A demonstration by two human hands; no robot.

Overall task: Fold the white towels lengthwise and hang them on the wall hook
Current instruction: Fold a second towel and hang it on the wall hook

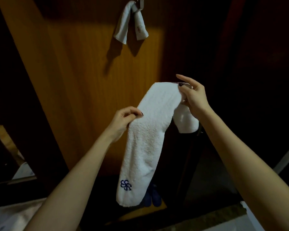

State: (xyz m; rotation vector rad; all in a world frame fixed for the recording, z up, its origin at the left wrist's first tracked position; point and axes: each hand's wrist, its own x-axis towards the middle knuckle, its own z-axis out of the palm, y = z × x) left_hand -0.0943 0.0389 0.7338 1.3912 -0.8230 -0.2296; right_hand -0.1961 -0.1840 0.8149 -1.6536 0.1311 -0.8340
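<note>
A long white towel [146, 139], folded narrow, hangs in front of me with a blue embroidered mark near its lower end. My left hand [123, 120] pinches its left edge about a third of the way down. My right hand [193, 95] holds the top bend, thumb on the cloth, and a shorter end drops behind it. High on the wooden wall, a second white towel [130, 24] is draped over a metal hook [141, 4], both ends hanging down.
The wooden panel [77, 80] fills the middle and left; to its right all is dark. A pair of dark blue slippers [153, 197] sits on the floor below the towel. Pale cloth [12, 217] lies at the lower left corner.
</note>
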